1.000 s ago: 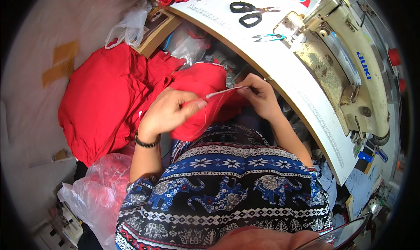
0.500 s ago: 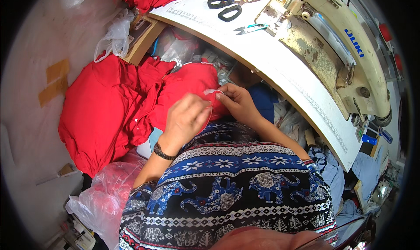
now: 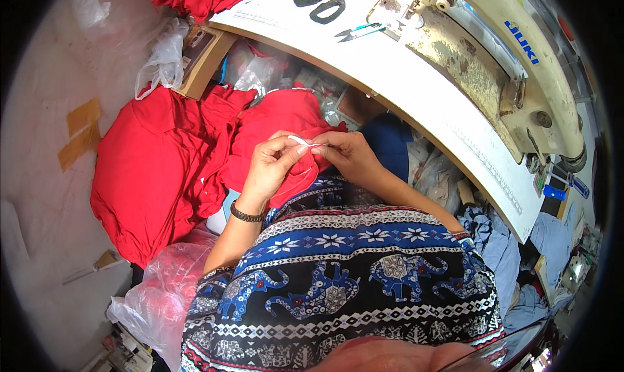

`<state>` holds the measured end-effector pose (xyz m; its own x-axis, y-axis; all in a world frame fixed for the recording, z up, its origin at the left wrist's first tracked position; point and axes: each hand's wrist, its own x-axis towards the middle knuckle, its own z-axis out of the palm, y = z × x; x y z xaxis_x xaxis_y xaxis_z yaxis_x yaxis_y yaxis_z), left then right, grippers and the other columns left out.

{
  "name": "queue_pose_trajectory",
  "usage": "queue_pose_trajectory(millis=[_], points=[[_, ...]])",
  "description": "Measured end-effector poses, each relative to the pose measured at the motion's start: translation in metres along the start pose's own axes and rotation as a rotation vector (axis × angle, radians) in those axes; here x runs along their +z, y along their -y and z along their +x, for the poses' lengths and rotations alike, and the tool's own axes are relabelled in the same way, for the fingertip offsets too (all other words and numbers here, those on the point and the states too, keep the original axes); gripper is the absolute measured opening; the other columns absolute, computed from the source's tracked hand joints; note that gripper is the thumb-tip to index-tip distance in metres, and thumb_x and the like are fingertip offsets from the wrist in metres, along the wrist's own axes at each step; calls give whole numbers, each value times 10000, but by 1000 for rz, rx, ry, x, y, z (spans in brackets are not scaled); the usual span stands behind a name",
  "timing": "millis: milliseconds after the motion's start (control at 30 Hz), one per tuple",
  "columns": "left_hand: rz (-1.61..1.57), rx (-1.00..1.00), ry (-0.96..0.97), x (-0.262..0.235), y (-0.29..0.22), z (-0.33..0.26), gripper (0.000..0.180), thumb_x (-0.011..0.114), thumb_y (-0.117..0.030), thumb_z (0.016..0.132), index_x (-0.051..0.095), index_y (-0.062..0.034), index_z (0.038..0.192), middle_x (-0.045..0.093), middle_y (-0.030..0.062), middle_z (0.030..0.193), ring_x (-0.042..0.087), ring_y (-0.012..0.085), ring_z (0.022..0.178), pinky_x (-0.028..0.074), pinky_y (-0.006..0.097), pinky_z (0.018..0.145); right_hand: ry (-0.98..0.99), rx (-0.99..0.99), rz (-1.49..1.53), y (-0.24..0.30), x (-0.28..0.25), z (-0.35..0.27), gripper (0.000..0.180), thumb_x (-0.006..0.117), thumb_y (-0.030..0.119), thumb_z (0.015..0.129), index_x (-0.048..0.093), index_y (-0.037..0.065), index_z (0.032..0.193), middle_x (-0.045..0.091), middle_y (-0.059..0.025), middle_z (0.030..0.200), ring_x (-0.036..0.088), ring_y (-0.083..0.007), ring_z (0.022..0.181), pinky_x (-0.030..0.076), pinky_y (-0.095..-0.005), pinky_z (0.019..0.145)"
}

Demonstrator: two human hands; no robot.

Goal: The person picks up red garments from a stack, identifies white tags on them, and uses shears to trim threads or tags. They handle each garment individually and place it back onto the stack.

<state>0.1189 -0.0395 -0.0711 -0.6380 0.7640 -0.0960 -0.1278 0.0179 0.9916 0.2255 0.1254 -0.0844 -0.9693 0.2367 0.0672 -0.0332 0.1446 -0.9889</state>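
Observation:
Above my lap my two hands meet at a narrow white strip (image 3: 298, 140), which looks like tape or a label. My left hand (image 3: 272, 168) is closed, thumb and forefinger pinching the strip. My right hand (image 3: 351, 156) pinches close beside it, fingertips nearly touching the left ones. What lies right between the fingertips is partly hidden. Red cloth (image 3: 276, 119) lies across my lap under the hands; whether the strip is joined to it I cannot tell. A larger heap of red cloth (image 3: 146, 177) bulges to the left.
A white sewing table (image 3: 338, 50) curves ahead and right, bearing a sewing machine (image 3: 455, 60), black-handled scissors (image 3: 327, 10) and thread snips (image 3: 359, 32). An open wooden drawer (image 3: 209, 63) juts out at left. Clear plastic bags (image 3: 159, 300) lie lower left, blue-grey cloth (image 3: 491, 242) at right.
My left hand has moved up and right to the white strip and now pinches it. My right hand has stayed near the same spot. The view has shifted slightly.

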Motion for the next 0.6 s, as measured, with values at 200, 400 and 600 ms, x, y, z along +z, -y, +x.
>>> queue_pose_trajectory(millis=[200, 400, 600], points=[[186, 83, 23, 4, -14, -4, 68, 626, -1, 875, 677, 13, 918, 660, 85, 958, 617, 168, 903, 479, 284, 834, 138, -59, -111, 5, -11, 0, 154, 631, 129, 884, 694, 33, 986, 686, -94, 853, 641, -160, 843, 481, -287, 755], [339, 76, 353, -2, -31, -21, 69, 591, -45, 904, 630, 10, 920, 655, 90, 916, 608, 162, 849, 471, 283, 765, -220, 94, 216, -47, -47, -10, 347, 514, 313, 977, 654, 11, 1077, 684, -84, 965, 615, -137, 933, 464, -282, 840], [349, 82, 409, 9, -29, -25, 61, 590, -39, 898, 613, 12, 923, 655, 92, 912, 621, 168, 846, 479, 283, 760, 59, 755, -66, -108, -56, -41, 624, 504, 598, 902, 674, 1, 965, 680, -91, 817, 629, -140, 768, 491, -319, 697]])
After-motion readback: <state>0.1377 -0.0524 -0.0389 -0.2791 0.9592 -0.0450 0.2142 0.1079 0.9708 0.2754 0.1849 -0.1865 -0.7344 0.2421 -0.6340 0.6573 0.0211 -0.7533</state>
